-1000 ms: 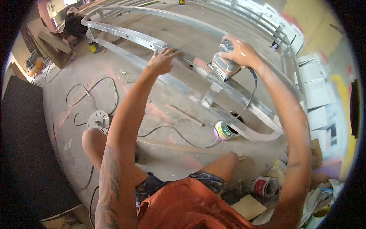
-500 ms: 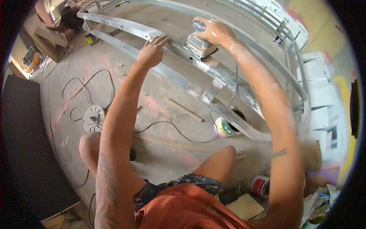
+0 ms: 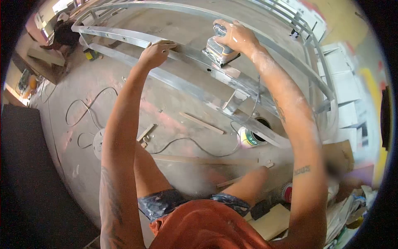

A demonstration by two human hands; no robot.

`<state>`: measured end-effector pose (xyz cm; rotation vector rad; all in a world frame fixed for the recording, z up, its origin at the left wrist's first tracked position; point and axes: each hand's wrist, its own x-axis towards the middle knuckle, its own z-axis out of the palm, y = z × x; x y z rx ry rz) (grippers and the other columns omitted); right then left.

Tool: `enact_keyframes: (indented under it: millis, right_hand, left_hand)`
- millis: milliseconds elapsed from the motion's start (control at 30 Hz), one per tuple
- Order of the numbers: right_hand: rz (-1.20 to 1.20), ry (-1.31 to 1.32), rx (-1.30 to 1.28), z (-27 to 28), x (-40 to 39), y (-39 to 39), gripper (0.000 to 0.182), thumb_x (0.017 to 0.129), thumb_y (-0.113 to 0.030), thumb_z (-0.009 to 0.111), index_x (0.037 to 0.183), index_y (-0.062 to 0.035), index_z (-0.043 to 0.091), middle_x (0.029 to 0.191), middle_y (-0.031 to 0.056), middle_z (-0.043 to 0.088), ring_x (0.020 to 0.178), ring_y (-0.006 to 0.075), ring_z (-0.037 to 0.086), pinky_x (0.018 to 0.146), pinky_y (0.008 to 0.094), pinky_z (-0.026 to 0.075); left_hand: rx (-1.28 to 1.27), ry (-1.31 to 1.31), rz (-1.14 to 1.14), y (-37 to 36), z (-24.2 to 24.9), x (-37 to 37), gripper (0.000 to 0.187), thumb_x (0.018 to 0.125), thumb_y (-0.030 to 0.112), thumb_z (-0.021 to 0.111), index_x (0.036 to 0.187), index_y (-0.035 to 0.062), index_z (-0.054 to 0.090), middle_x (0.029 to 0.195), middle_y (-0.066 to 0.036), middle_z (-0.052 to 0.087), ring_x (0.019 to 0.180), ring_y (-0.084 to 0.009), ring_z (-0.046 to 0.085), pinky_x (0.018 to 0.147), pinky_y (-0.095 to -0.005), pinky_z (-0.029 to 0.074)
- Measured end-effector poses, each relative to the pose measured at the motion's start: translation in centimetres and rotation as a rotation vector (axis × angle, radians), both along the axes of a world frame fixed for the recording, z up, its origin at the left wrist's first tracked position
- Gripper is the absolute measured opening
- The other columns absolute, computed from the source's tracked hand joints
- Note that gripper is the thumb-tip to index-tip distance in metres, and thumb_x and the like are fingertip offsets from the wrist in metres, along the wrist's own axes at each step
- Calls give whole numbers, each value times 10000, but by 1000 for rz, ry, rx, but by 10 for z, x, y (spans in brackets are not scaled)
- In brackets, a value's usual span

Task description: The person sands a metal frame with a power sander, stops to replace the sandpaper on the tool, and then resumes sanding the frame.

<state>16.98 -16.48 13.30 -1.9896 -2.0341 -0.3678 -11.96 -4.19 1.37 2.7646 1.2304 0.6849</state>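
Observation:
My right hand (image 3: 239, 38) is wrapped around the top of an electric sander (image 3: 219, 52). The sander's flat pad rests on a bar of a long metal frame (image 3: 195, 58), with patches of pale filler on the bar near it. To the left, my left hand (image 3: 155, 54) lies on the same bar, its fingers stretched out along the top. White dust coats the right hand and forearm. The sander's cord (image 3: 258, 93) hangs down behind the right arm.
An open paint can (image 3: 248, 137) stands on the floor under the frame. Cord loops (image 3: 87, 106) and wood strips (image 3: 202, 123) lie nearby. A red-labelled can (image 3: 286, 192), a board (image 3: 269, 222) and crumpled sheets (image 3: 348, 211) are at lower right. A dark panel (image 3: 29, 166) stands left.
My left hand has slid a little left along the bar. The sander stays on nearly the same spot, still in my right hand. The view has shifted slightly and my left leg has moved.

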Motion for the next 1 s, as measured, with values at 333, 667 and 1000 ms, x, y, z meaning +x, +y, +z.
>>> enact_keyframes:
  millis: [333, 667, 1000]
  right_hand:
    - [-110, -28, 9, 2, 1, -19, 610, 852, -500, 689, 1422, -344, 539, 1207, 158, 660, 1100, 375, 669, 923, 485, 555]
    - [-41, -20, 43, -3, -13, -5, 597, 858, -501, 697, 1421, -363, 554, 1206, 153, 657, 1139, 373, 662, 934, 494, 560]
    - [33, 26, -32, 2, 12, -47, 604, 839, -491, 711, 1404, -335, 567, 1167, 125, 663, 1067, 367, 680, 904, 483, 559]
  left_hand:
    - [190, 272, -77, 74, -12, 35, 375, 1021, 246, 439, 1335, 153, 621, 1238, -104, 676, 1222, -320, 599, 1050, -556, 430]
    - [67, 103, 64, 45, 1, 40, 493, 1034, 455, 382, 1074, 91, 712, 1177, -128, 708, 1164, -383, 598, 1090, -503, 383]
    - [125, -81, 95, 57, -19, 43, 451, 1018, 403, 393, 1068, 115, 736, 1154, -110, 723, 1137, -341, 619, 1102, -480, 381]
